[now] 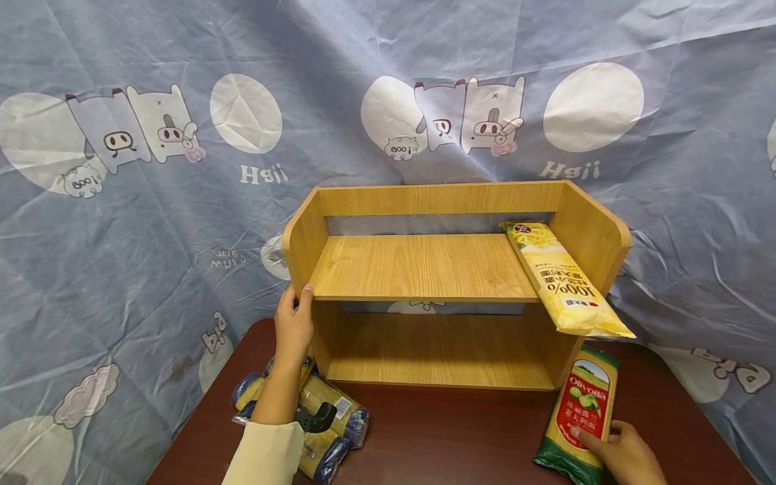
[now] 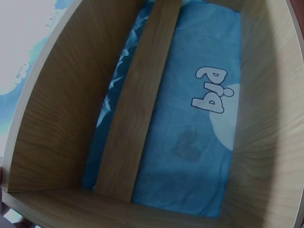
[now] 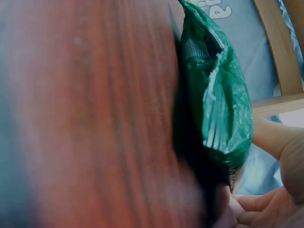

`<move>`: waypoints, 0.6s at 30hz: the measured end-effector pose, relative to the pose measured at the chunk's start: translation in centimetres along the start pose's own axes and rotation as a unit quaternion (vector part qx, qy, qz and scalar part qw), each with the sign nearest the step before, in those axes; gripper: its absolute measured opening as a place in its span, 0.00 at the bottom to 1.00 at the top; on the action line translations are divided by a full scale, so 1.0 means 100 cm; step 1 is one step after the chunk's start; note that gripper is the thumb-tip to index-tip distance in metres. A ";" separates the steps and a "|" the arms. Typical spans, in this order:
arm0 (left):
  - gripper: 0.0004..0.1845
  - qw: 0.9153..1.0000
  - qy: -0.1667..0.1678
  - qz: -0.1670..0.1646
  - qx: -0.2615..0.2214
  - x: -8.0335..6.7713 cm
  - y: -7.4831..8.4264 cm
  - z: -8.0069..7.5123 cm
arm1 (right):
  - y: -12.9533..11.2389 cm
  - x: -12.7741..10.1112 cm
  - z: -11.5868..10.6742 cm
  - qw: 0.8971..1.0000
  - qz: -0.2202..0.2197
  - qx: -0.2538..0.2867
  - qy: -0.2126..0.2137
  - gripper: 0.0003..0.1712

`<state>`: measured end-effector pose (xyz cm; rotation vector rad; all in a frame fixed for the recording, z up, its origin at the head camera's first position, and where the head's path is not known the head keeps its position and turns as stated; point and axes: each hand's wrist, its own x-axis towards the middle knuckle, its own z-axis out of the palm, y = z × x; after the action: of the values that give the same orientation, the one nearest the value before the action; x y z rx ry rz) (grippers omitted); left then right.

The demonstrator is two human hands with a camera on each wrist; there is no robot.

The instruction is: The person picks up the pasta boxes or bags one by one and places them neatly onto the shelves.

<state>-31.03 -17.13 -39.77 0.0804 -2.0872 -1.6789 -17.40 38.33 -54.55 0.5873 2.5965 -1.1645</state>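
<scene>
A two-tier wooden shelf (image 1: 436, 269) is steadied by the left hand (image 1: 294, 327), whose fingers are curled round the near edge of its left side panel, seemingly so that the unit is kept from sliding on the dark wooden table (image 1: 455, 431). At the near right, a green and red Olivoilà pasta packet (image 1: 582, 411) is gripped by the right hand (image 1: 627, 455), thumb on its label and the other fingers beneath, its far end lying against the shelf's right foot. A yellow pasta packet (image 1: 564, 279) is laid along the right end of the upper board, its near end overhanging. Blue-ended pasta packets (image 1: 321, 421) are heaped at the near left, under the left forearm
</scene>
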 end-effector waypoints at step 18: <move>0.25 1.000 0.003 -0.007 0.011 -0.001 0.001 0.001 | -0.007 -0.003 -0.009 0.998 0.019 0.041 -0.038 0.30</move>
<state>-30.96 -16.96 -39.69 0.1075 -2.1047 -1.6630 -17.49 38.49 -53.35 0.5948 2.4725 -1.2619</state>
